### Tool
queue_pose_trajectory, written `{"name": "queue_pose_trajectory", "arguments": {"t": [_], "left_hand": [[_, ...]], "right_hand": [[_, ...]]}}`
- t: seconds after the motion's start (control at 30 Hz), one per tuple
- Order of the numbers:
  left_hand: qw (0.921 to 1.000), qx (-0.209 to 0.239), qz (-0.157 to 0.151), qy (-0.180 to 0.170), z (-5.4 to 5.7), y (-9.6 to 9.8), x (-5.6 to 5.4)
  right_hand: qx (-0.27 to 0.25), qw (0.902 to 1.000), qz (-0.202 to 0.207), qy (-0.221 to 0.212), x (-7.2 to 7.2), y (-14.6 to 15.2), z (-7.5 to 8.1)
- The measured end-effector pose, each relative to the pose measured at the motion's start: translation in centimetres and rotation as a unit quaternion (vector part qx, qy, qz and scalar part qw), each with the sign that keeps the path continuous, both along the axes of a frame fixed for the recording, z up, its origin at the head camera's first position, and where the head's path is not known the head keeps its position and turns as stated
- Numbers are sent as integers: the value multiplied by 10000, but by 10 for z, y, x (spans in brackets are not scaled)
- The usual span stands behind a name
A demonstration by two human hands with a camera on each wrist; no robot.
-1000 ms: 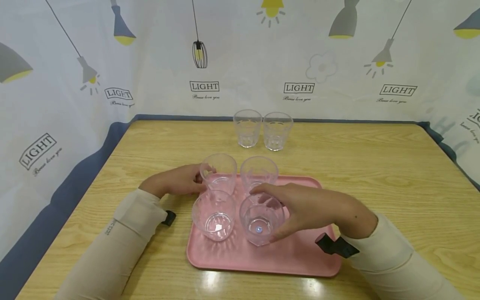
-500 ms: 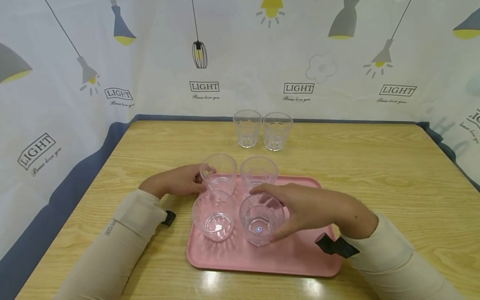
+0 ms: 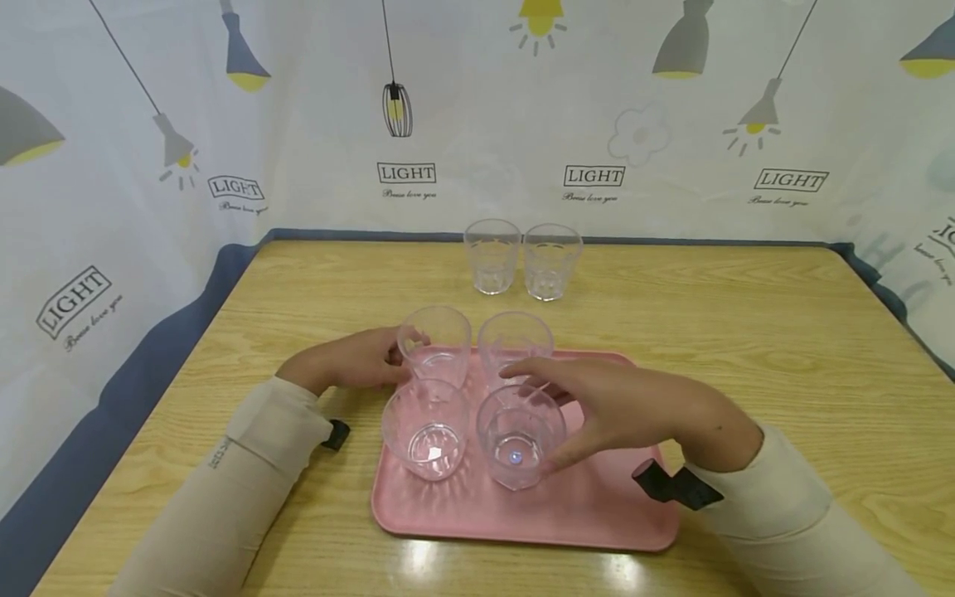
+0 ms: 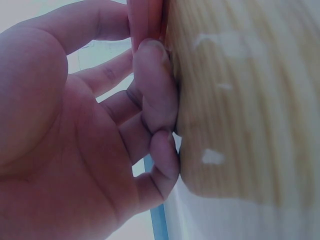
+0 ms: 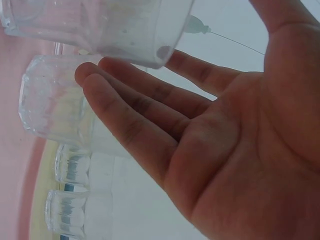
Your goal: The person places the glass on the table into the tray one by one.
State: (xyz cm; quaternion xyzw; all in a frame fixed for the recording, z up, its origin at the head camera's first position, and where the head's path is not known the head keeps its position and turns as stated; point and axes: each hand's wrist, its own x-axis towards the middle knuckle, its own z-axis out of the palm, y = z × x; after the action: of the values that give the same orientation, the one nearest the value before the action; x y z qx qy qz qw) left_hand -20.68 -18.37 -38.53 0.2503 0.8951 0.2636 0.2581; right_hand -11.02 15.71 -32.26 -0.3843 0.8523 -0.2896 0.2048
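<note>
Two rows of two clear plastic cups stand upright on a pink tray (image 3: 589, 518). My left hand (image 3: 358, 358) is at the tray's far left edge, behind the back-left cup (image 3: 436, 332). In the left wrist view, its thumb and curled fingers hold the pink rim (image 4: 146, 20). My right hand (image 3: 634, 406) spreads beside the front-right cup (image 3: 515, 477), with fingers nearly straight. In the right wrist view, the fingers extend beside that cup (image 5: 125, 30); whether a fingertip still touches it, I cannot tell. The front-left cup (image 3: 429, 464) and back-right cup (image 3: 515, 332) stand close by.
Another pair of clear cups, a left one (image 3: 492, 257) and a right one (image 3: 552, 261), stands behind the tray on the wooden table (image 3: 746, 307). A white curtain (image 3: 507, 108) printed with lamps closes off the back and sides.
My right hand has shifted slightly right and away from the front-right cup, its fingers loosening. The left hand, the tray and the cups stay where they were.
</note>
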Motion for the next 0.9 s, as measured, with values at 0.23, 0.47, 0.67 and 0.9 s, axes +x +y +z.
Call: {"name": "queue_pose_trajectory", "arguments": {"t": [0.23,0.47,0.67,0.9], "left_hand": [[10000,43,-30,27,-1,-1,0],[9999,89,-36,61,-3,-2,-2],[9999,108,-30,69,-3,-2,-2],[9999,109,12,34,-3,-1,-1]], "right_hand": [[-235,9994,-17,-265,-3,8,6],[-157,9998,-125,-57,-7,16,13],[-5,9992,-402,-25,-12,22,13],[29,9988,-472,123,-17,26,13]]}}
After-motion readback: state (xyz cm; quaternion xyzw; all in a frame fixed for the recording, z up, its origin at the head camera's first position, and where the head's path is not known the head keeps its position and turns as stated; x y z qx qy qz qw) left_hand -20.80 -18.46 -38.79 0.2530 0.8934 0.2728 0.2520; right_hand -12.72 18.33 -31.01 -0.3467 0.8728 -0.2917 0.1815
